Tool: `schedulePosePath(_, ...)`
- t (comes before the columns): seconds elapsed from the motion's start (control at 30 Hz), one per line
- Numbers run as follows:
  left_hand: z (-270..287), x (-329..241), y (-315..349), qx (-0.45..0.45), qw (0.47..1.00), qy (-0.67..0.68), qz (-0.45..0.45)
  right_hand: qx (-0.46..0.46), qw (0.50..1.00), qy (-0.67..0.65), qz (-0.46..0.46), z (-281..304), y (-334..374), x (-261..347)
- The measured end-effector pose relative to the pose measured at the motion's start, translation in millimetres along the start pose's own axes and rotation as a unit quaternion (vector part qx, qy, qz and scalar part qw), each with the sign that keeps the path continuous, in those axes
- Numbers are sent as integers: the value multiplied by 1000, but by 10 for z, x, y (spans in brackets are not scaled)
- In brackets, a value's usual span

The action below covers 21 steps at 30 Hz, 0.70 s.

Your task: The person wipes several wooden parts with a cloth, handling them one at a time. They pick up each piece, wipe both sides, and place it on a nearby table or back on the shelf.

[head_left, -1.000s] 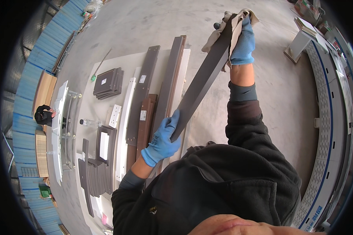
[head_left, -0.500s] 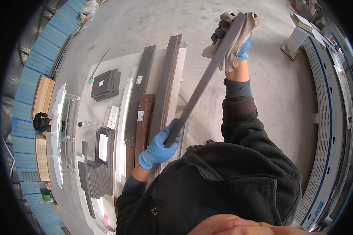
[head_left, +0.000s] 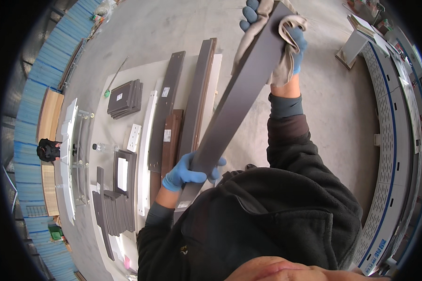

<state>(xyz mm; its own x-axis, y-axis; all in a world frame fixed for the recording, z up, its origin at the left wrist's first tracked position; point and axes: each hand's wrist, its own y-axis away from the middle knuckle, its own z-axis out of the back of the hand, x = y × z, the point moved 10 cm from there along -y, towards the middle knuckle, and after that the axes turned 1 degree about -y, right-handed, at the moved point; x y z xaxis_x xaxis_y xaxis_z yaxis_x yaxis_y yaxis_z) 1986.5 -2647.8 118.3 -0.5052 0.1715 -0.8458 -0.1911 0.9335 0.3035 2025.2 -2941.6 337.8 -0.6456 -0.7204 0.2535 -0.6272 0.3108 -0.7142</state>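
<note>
A long, flat, dark-grey board (head_left: 241,86) slants midair by a white table (head_left: 150,73), the blue-gloved left hand (head_left: 185,174) gripping its near end, the blue-gloved right hand (head_left: 298,49) clasping its far end through beige cloth (head_left: 282,70).

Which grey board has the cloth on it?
The board the left hand grips, right hand clasping cloth against it; other grey boards lie on the table.

A black-clad person (head_left: 48,150) is near a blue wall (head_left: 27,122).
</note>
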Motion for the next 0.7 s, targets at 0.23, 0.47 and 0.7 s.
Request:
schedulePosePath(0.23,333,-152,84,-106,990,-89,-10,-175,976,131,15,574,118,62)
schedulePosePath(0.47,162,-165,425,-397,600,-683,-130,-279,948,151,23,1055,136,96)
schedulePosePath(0.7,470,3,279,-440,662,-606,-18,-141,893,412,113,438,218,-249)
